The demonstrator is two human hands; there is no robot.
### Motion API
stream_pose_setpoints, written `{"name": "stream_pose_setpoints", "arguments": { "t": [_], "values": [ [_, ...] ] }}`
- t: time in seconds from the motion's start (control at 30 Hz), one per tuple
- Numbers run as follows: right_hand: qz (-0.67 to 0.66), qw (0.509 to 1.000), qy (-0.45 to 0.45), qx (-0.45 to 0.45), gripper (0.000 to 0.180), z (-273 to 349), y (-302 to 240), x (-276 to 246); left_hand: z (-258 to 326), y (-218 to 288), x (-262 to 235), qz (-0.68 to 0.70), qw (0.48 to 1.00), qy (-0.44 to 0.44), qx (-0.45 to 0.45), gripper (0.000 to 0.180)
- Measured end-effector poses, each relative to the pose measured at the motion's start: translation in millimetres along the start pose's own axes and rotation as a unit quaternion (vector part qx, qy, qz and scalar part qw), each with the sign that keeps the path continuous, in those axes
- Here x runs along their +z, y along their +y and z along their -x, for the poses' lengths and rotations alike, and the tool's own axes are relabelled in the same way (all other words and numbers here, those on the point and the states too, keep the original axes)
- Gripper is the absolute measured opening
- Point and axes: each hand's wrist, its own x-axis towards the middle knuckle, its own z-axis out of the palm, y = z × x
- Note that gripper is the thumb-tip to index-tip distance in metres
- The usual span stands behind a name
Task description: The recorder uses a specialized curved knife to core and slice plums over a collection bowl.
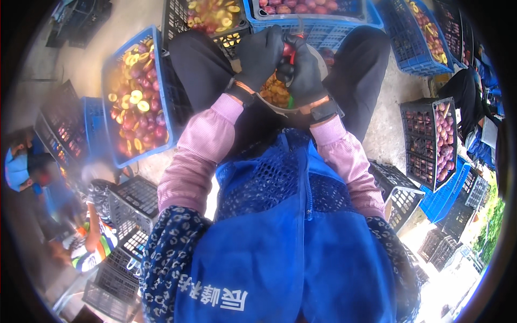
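Observation:
Both my hands wear dark gloves and meet above a metal bowl (280, 107) on my lap. My left hand (259, 54) and my right hand (302, 72) close together around a red plum (288, 49). A small tool seems to sit in my right hand, but I cannot make it out. Yellow pitted fruit pieces (274, 92) lie in the bowl under the hands. Pink sleeves and a blue apron (291, 237) fill the lower middle.
A blue crate (114, 110) of halved and whole plums stands at my left. A blue crate (318, 26) of whole plums sits ahead, a black crate (177, 21) of halves beside it. More crates (417, 137) of plums stand right. Other people sit at the left edge.

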Motion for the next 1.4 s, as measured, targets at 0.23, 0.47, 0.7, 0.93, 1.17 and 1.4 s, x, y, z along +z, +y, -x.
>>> {"name": "stream_pose_setpoints", "arguments": {
  "t": [0.23, 0.47, 0.7, 0.93, 1.17, 1.4],
  "values": [
    [-0.047, 0.998, -0.032, 0.030, 0.019, 5, 10, -8, -1, -3, -7, -0.035, 0.997, -0.039, 0.061, 0.035],
    [-0.164, 0.982, -0.025, 0.090, 0.015, 19, 9, -2, 1, -6, -13, -0.088, 0.989, -0.102, 0.059, 0.036],
    [-0.118, 0.990, 0.003, 0.083, 0.020, 28, 5, 5, 3, -8, -15, -0.116, 0.978, -0.133, 0.113, 0.018],
    [-0.007, 0.995, 0.097, 0.030, 0.025, 23, -5, 6, 2, 2, -4, -0.099, 0.980, -0.116, 0.126, 0.032],
    [-0.024, 0.998, 0.049, -0.002, 0.026, 21, -8, -6, -6, 10, -4, -0.154, 0.959, -0.121, 0.207, 0.023],
    [-0.212, 0.962, -0.098, 0.140, 0.018, 30, -6, -18, -13, 31, -28, -0.187, 0.936, -0.180, 0.238, 0.020]
  ]
}}
